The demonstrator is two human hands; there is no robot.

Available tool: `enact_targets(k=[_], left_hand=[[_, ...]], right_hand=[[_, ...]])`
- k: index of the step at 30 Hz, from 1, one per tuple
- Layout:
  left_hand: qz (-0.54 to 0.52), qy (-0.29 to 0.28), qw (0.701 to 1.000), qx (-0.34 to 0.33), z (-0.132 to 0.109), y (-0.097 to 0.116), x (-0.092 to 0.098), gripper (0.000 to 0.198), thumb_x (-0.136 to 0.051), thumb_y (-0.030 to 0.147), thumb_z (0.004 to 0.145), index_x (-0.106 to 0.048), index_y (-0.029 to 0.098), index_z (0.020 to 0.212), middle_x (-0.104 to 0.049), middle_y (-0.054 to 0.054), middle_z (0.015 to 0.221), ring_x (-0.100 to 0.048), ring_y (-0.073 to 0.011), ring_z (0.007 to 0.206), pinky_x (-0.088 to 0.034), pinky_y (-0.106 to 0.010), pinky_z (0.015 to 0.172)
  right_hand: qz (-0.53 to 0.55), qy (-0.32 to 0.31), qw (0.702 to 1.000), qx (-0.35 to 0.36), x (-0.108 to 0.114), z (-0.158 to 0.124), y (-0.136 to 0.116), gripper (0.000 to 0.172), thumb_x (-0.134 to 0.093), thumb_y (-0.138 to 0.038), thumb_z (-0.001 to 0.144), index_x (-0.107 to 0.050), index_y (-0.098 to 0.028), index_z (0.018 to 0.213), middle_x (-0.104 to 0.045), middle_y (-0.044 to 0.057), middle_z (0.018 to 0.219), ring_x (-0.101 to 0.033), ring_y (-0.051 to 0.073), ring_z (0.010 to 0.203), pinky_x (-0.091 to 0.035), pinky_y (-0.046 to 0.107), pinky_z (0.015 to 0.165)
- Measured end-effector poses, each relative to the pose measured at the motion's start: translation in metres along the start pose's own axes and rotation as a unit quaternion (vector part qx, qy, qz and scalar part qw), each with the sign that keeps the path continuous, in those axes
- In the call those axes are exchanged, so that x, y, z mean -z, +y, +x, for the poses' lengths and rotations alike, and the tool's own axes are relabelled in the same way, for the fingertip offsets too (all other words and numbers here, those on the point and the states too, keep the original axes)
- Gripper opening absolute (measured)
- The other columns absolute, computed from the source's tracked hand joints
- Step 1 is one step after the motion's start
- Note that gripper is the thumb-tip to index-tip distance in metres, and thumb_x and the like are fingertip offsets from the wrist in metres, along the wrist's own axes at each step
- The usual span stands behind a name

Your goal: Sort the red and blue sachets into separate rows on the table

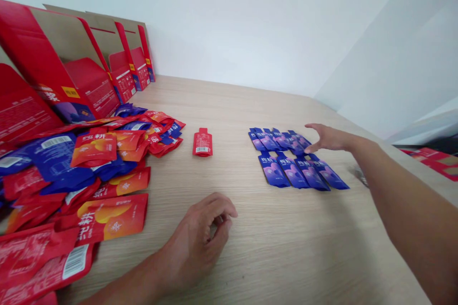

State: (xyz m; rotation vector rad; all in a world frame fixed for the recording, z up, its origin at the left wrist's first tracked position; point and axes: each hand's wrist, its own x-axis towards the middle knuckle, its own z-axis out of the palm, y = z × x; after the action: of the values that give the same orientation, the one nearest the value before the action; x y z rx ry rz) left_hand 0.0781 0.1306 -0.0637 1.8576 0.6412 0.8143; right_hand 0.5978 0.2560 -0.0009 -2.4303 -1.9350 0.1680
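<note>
My right hand reaches out over the table with fingers stretched, its fingertips touching the right end of the far row of blue pouches. A nearer row of blue pouches lies just below it. My left hand rests on the wooden table near the front, fingers loosely curled with nothing visible in them. A single red pouch lies alone in the middle of the table, between the two hands.
A loose heap of red, orange and blue pouches covers the left side. Several open red cardboard boxes stand along the back left by the wall. More red packaging lies off the right edge.
</note>
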Motion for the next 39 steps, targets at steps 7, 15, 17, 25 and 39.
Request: enact_targets(k=[7,15,17,25,39], left_hand=[[0.008,0.008,1.000,-0.001,0.002,0.000,-0.001,0.014,-0.051,0.017,0.102,-0.065,0.020,0.100,-0.067,-0.005,0.100,-0.061,-0.0154,0.082,-0.047,-0.029,0.072],[0.012,0.009,1.000,-0.005,0.002,0.003,0.000,0.015,-0.051,0.019,0.104,-0.065,0.020,0.098,-0.067,-0.005,0.099,-0.062,-0.0151,0.082,-0.048,-0.028,0.072],[0.014,0.010,1.000,-0.005,0.003,0.003,0.000,0.016,-0.051,0.019,0.104,-0.066,0.020,0.098,-0.068,-0.005,0.099,-0.063,-0.0154,0.082,-0.049,-0.028,0.072],[0.036,0.011,0.999,-0.009,0.004,0.005,-0.002,0.016,-0.051,0.018,0.103,-0.065,0.021,0.099,-0.069,-0.005,0.101,-0.063,-0.0149,0.081,-0.050,-0.026,0.071],[0.041,-0.014,0.999,0.017,0.005,0.006,0.005,0.017,-0.047,0.018,0.105,-0.063,0.022,0.099,-0.067,-0.006,0.102,-0.064,-0.0153,0.086,-0.050,-0.026,0.074]], right_hand=[[-0.047,0.008,0.998,0.041,-0.024,-0.003,0.012,0.118,-0.093,-0.048,0.057,-0.046,-0.018,0.161,-0.048,0.020,0.165,-0.046,0.044,0.151,-0.037,0.056,0.127],[-0.026,0.039,0.999,0.025,-0.029,-0.003,0.009,0.114,-0.090,-0.048,0.064,-0.043,-0.011,0.161,-0.047,0.023,0.165,-0.050,0.042,0.149,-0.040,0.051,0.126],[-0.019,0.033,0.999,0.022,-0.027,-0.006,0.009,0.114,-0.092,-0.050,0.063,-0.045,-0.013,0.161,-0.049,0.022,0.164,-0.052,0.042,0.148,-0.043,0.050,0.124],[0.116,0.098,0.988,-0.027,-0.008,0.025,-0.036,0.077,-0.062,-0.067,0.097,-0.056,-0.013,0.151,-0.066,0.021,0.145,-0.072,0.032,0.123,-0.059,0.039,0.103],[0.019,-0.016,0.996,0.085,-0.041,0.099,-0.086,0.035,-0.060,-0.042,0.103,-0.078,-0.021,0.125,-0.073,0.008,0.139,-0.064,0.028,0.135,-0.043,0.036,0.121]])
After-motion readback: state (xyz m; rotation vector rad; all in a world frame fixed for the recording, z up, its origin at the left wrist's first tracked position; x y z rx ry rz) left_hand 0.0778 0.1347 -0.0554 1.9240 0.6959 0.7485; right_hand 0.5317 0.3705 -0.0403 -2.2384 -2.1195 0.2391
